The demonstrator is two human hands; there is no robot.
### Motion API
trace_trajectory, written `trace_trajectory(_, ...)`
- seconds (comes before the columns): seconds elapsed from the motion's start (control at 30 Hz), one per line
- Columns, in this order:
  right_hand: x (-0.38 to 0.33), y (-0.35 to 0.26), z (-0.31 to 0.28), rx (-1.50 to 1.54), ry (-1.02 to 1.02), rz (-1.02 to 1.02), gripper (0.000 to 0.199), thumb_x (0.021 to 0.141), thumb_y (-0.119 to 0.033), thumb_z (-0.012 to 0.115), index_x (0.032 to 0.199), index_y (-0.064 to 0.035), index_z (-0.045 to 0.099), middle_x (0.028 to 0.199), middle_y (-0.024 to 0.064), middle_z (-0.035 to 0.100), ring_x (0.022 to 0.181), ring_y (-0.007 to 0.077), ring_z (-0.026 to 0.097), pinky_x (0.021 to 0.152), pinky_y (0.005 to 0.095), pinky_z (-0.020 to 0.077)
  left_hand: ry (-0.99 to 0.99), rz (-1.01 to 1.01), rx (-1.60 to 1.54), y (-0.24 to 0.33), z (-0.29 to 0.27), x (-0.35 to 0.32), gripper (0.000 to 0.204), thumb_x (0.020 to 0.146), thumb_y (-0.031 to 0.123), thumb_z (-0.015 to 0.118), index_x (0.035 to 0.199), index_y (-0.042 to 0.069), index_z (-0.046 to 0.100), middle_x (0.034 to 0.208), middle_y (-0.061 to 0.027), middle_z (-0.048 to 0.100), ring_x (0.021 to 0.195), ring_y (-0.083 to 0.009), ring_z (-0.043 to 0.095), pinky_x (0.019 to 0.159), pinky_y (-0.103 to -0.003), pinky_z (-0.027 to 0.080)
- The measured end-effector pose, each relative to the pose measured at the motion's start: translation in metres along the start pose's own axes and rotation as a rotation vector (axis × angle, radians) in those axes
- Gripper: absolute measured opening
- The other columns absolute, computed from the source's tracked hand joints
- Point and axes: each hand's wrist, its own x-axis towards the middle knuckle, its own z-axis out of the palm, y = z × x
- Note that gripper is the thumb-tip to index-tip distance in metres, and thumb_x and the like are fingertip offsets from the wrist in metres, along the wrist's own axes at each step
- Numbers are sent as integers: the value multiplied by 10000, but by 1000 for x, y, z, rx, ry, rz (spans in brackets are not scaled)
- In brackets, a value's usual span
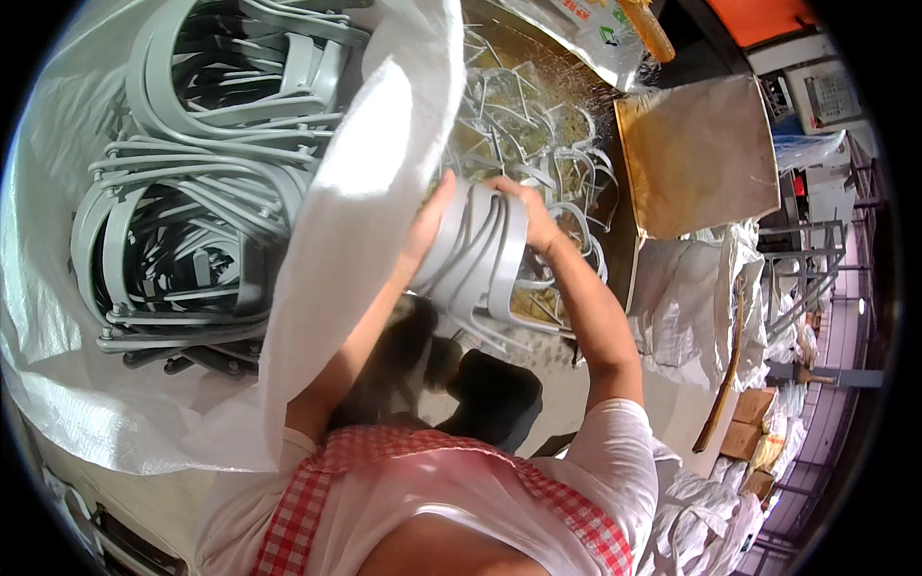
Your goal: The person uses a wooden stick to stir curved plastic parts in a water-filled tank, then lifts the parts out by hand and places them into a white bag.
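Note:
Between my two hands is a stack of light grey curved plastic bands [478, 245], nested close together, with thin ends hanging below. My left hand [430, 223] presses on its left side, fingers partly hidden behind the bag's edge. Gripping the upper right side, my right hand [526, 209] has its fingers curled over the top. To the left, a large white woven bag [331, 274] stands open with many grey curved bands [197, 206] piled inside in nested bundles. Beyond my hands, more loose pale bands [519, 120] lie tangled in a metal-walled bin [626, 206].
A stained brown board [699, 154] stands at the bin's right side, above a white sack [687, 307]. A wooden stick [722, 384] leans there. Farther right are cardboard boxes [747, 422] and plastic bags. My legs [495, 394] are below the hands.

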Motion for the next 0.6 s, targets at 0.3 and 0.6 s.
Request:
trace_trajectory(0.3,5,18,-29,631,565,669,172,718,12,604,889,13,603,822,79,625,696,167,614,594,283,497,42,293,103,6,21,-11,1031,742,421,686,1420,159,-46,1399,-80,255,1254,-204,297,1014,-361,287)
trace_trajectory(0.6,-11,20,-12,368,530,684,133,735,-39,607,862,-9,581,725,57,592,598,144,575,521,264,454,195,225,307,14,22,-10,891,699,200,716,1378,126,145,1078,-129,493,948,-177,522,658,-370,477)
